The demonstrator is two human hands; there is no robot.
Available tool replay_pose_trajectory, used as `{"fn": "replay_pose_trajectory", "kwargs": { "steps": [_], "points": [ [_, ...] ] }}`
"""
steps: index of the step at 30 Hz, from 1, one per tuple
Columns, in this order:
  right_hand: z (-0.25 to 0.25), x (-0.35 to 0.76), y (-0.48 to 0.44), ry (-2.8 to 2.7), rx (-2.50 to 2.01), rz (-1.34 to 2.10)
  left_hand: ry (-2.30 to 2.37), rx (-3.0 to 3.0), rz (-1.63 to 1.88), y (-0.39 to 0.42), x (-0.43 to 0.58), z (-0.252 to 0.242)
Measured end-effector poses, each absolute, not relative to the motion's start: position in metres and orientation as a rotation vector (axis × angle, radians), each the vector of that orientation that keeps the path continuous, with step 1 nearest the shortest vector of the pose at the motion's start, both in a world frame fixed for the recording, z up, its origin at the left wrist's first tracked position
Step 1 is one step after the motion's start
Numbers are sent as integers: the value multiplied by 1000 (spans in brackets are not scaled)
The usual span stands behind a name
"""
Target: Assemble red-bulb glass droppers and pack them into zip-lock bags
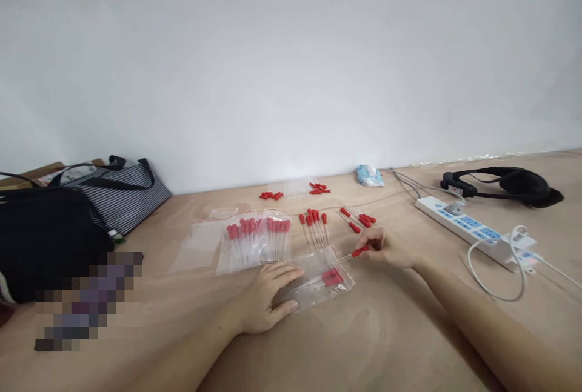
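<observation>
My right hand (378, 246) pinches a dropper by its red bulb (361, 251), with the thin clear tube pointing left into the mouth of a clear zip bag (313, 294). Inside that bag lie a few droppers with red bulbs (332, 277). My left hand (271, 296) holds the bag's far-left end, its fingers on top and its thumb along the near edge. Just beyond the bag, several loose droppers (314, 227) lie side by side. More loose droppers (359, 219) rest to their right, beyond my right hand.
Filled bags of droppers (254, 240) lie behind my left hand, beside flat bags (195, 246). Red bulbs (271, 196) sit near the wall with a blue mask (370, 176). At right are a power strip (468, 225) with cables and a black headset (502, 186); left, dark bags (50, 234).
</observation>
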State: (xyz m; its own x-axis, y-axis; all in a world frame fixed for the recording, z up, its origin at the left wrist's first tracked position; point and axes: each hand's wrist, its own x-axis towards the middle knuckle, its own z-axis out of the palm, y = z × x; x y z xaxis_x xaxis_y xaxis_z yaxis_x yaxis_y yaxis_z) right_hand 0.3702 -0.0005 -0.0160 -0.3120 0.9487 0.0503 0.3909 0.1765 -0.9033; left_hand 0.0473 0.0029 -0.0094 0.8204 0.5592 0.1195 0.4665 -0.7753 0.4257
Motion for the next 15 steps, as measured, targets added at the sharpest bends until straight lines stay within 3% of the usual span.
{"fn": "replay_pose_trajectory", "kwargs": {
  "steps": [7, 15],
  "points": [
    [-31, 322, -3, -1565, -1078, 1323, 768, 2633, 324, 3, 49, -6],
    [-45, 297, 2, -1476, -1327, 1332, 742, 2639, 334, 3, 49, -5]
  ]
}}
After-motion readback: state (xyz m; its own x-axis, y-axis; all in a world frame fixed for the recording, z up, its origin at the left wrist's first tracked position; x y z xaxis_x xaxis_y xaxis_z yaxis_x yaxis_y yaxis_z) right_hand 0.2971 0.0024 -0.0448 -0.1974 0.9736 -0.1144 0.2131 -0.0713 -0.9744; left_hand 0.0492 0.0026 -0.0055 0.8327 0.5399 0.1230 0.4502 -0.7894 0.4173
